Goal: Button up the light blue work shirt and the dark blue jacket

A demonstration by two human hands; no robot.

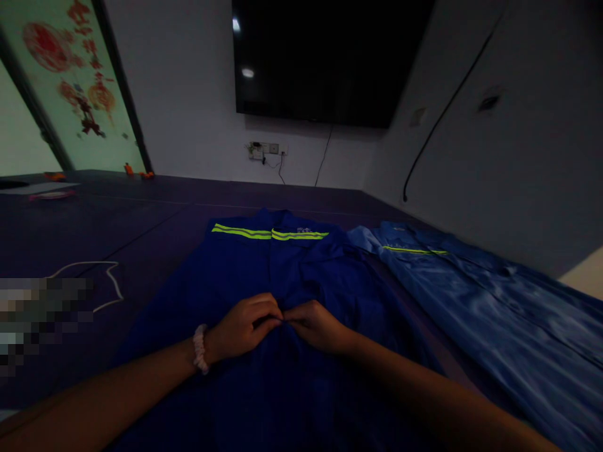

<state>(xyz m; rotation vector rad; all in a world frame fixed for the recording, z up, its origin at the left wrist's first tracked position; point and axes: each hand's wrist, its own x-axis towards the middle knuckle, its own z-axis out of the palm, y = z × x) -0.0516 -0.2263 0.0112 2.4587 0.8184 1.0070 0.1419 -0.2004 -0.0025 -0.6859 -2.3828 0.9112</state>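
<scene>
A dark blue work jacket (264,270) with a yellow reflective stripe across the chest lies flat on a dark table (117,220) before me. My left hand (245,326), with a pale band on its wrist, and my right hand (315,325) meet at the jacket's front opening. Both pinch the fabric there, fingertips almost touching. What exactly sits between the fingers is too small and dark to make out.
A lighter blue jacket (471,295) with a thin yellow stripe lies to the right. A white cord (108,282) loops on the table at left. A black screen (325,56) hangs on the far wall above a socket (266,150). The room is dim.
</scene>
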